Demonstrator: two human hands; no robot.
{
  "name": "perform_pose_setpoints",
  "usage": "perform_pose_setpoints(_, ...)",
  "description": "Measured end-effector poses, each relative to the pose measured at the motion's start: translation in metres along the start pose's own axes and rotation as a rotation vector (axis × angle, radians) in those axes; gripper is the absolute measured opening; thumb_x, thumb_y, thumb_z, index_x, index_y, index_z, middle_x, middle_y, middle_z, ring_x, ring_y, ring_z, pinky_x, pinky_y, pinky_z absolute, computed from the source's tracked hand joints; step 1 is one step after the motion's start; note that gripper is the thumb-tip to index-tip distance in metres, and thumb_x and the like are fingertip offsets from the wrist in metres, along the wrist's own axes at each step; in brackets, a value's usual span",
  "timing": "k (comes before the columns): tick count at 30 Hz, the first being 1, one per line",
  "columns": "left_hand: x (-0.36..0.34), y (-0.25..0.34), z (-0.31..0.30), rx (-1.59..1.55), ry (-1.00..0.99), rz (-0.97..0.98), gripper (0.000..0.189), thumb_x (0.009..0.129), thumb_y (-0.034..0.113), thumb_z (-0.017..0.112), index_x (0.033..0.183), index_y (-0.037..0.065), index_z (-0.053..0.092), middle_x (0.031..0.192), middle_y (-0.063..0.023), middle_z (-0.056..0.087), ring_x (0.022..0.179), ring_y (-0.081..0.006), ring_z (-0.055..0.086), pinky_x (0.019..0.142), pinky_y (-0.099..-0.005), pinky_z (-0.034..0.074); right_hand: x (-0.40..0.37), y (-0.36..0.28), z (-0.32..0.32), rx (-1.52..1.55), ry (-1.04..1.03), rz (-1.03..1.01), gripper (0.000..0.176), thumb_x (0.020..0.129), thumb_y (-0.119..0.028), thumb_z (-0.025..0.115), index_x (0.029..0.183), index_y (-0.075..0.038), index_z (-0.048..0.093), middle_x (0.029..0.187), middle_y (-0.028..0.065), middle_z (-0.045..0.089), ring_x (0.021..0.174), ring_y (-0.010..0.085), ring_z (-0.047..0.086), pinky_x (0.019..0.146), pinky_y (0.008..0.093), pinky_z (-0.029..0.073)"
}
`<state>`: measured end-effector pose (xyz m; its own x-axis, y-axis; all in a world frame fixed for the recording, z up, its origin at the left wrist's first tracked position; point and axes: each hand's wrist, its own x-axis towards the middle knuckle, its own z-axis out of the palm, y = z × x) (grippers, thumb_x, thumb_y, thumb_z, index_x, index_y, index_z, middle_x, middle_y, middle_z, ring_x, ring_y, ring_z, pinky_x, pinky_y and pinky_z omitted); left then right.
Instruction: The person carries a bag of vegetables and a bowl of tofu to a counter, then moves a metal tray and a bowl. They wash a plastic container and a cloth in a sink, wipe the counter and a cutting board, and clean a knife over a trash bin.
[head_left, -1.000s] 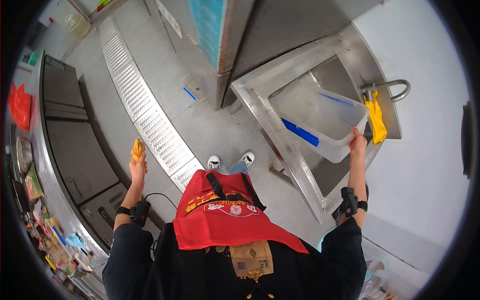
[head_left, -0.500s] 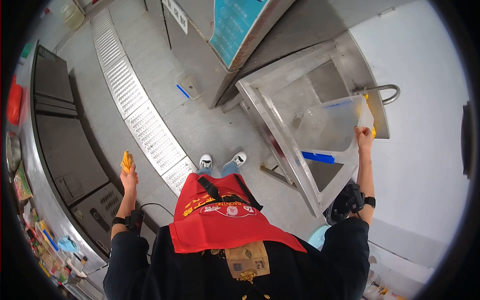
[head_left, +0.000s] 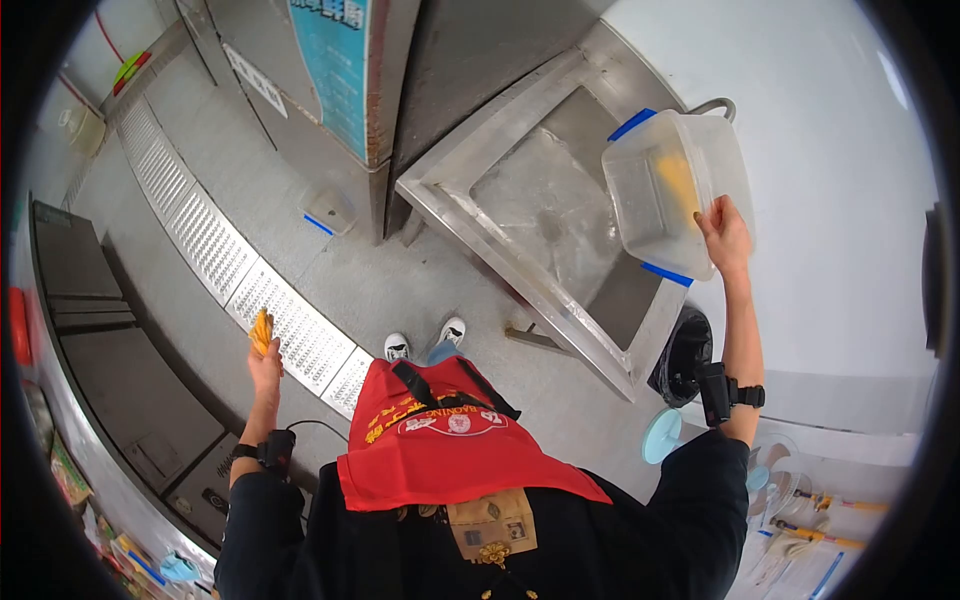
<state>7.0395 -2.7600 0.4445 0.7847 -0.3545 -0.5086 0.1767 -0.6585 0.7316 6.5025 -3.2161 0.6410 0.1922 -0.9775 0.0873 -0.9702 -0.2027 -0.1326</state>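
Observation:
My right hand (head_left: 727, 235) grips the rim of a clear plastic box (head_left: 640, 185) with blue side clips. The box is tilted over the right side of the steel sink (head_left: 425, 190), its open side turned away from the basin. A yellow patch shows through the box wall; the tap behind is partly hidden. Water spreads over the basin floor. Off to the left, my left hand (head_left: 265, 365) is closed around a crumpled yellow cloth (head_left: 261, 332), held out above the floor.
A bin with a black bag (head_left: 682, 355) stands below the sink's right corner, by a pale blue round lid (head_left: 661, 436). A small clear box (head_left: 331, 212) sits on the floor beside the steel cabinet (head_left: 270, 130). A metal drain grate (head_left: 207, 235) crosses the floor; a steel counter (head_left: 120, 345) lines the left.
The box has come up out of the sink and tipped, still in my right hand. Water now covers the basin floor. The view has turned right; the cloth stays in my left hand.

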Motion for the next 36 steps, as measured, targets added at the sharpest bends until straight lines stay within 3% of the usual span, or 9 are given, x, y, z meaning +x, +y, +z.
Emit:
perform_pose_setpoints(6, -0.007, 0.009, -0.001, 0.023, -0.044, 0.02, 0.019, 0.08, 0.015, 0.055, 0.094, 0.004, 0.048, 0.054, 0.0011, 0.045, 0.04, -0.0066, 0.04, 0.033, -0.0215, 0.032, -0.012, -0.003, 0.009, 0.044, 0.088, -0.082, 0.025, 0.072, -0.024, 0.064, 0.082, -0.008, 0.047, 0.069, 0.0098, 0.054, 0.067, 0.0285, 0.055, 0.059, 0.0381, 0.042)
perform_pose_setpoints(9, -0.007, 0.015, -0.005, 0.02, -0.045, 0.029, 0.02, 0.08, 0.015, 0.055, 0.095, 0.005, 0.048, 0.055, 0.001, 0.045, 0.04, -0.0067, 0.04, 0.033, -0.0214, 0.032, -0.004, 0.02, 0.024, 0.224, 0.089, 0.029, 0.024, 0.072, -0.022, 0.065, 0.081, -0.006, 0.049, 0.065, 0.0042, 0.052, 0.061, 0.0201, 0.052, 0.057, 0.0319, 0.04)
perform_pose_setpoints(12, -0.001, 0.02, -0.004, 0.022, -0.034, 0.026, 0.021, 0.079, 0.016, 0.055, 0.096, 0.005, 0.048, 0.055, 0.001, 0.045, 0.04, -0.0067, 0.04, 0.033, -0.0212, 0.032, 0.004, 0.048, 0.05, 0.723, 0.202, 0.107, 0.021, 0.076, -0.015, 0.065, 0.073, -0.006, 0.046, 0.063, -0.0078, 0.037, 0.056, 0.0037, 0.032, 0.051, 0.019, 0.028)
perform_pose_setpoints(16, -0.005, 0.019, -0.009, 0.041, -0.039, 0.023, 0.022, 0.079, 0.016, 0.056, 0.096, 0.005, 0.048, 0.055, 0.001, 0.045, 0.039, -0.0068, 0.04, 0.033, -0.0211, 0.033, -0.023, 0.064, 0.086, 1.137, 0.242, 0.484, 0.016, 0.077, -0.018, 0.063, 0.072, -0.011, 0.05, 0.062, -0.0082, 0.038, 0.053, 0.0028, 0.029, 0.048, 0.0185, 0.024)
perform_pose_setpoints(24, -0.041, 0.032, 0.002, 0.049, -0.026, 0.024, 0.021, 0.08, 0.019, 0.056, 0.095, 0.006, 0.046, 0.055, 0.0005, 0.045, 0.039, -0.0072, 0.04, 0.033, -0.0215, 0.032, -0.066, 0.076, 0.232, 1.855, 0.151, 0.891, 0.012, 0.078, -0.015, 0.056, 0.083, -0.004, 0.054, 0.083, 0.0044, 0.058, 0.078, 0.0165, 0.057, 0.072, 0.0283, 0.047)
perform_pose_setpoints(27, -0.054, 0.043, -0.002, 0.035, -0.024, 0.015, 0.023, 0.081, 0.025, 0.057, 0.092, 0.007, 0.046, 0.055, 0.0007, 0.044, 0.039, -0.0075, 0.04, 0.033, -0.0216, 0.033, -0.082, 0.087, 0.294, 1.806, 0.092, 0.939, 0.02, 0.077, -0.02, 0.052, 0.086, -0.002, 0.055, 0.068, 0.0022, 0.053, 0.053, 0.0139, 0.05, 0.047, 0.027, 0.04)
perform_pose_setpoints(30, -0.07, 0.044, -0.009, 0.029, -0.029, 0.002, 0.028, 0.082, 0.033, 0.057, 0.088, 0.008, 0.046, 0.056, 0.0008, 0.045, 0.042, -0.0075, 0.043, 0.035, -0.0217, 0.035, -0.101, 0.092, 0.31, 1.829, -0.013, 0.966, 0.021, 0.075, -0.023, 0.056, 0.083, -0.003, 0.053, 0.059, -0.0024, 0.042, 0.049, 0.0088, 0.037, 0.044, 0.0237, 0.029)
perform_pose_setpoints(33, -0.089, 0.048, -0.007, 0.033, 0.019, -0.043, 0.029, 0.083, 0.035, 0.056, 0.086, 0.008, 0.047, 0.056, 0.0009, 0.045, 0.043, -0.0079, 0.045, 0.035, -0.0216, 0.036, -0.102, 0.099, 0.341, 1.399, -0.042, 1.118, 0.028, 0.076, -0.026, 0.055, 0.087, 0.0, 0.053, 0.066, 0.0048, 0.053, 0.057, 0.0175, 0.051, 0.052, 0.0286, 0.04)
perform_pose_setpoints(36, -0.108, 0.046, -0.011, 0.071, 0.047, -0.075, 0.029, 0.083, 0.035, 0.056, 0.086, 0.008, 0.047, 0.057, 0.0005, 0.046, 0.043, -0.0078, 0.045, 0.034, -0.0216, 0.036, -0.11, 0.111, 0.383, 0.651, -0.209, 0.939, 0.031, 0.078, -0.024, 0.052, 0.095, 0.002, 0.051, 0.08, 0.0155, 0.059, 0.077, 0.0308, 0.058, 0.068, 0.0367, 0.045)
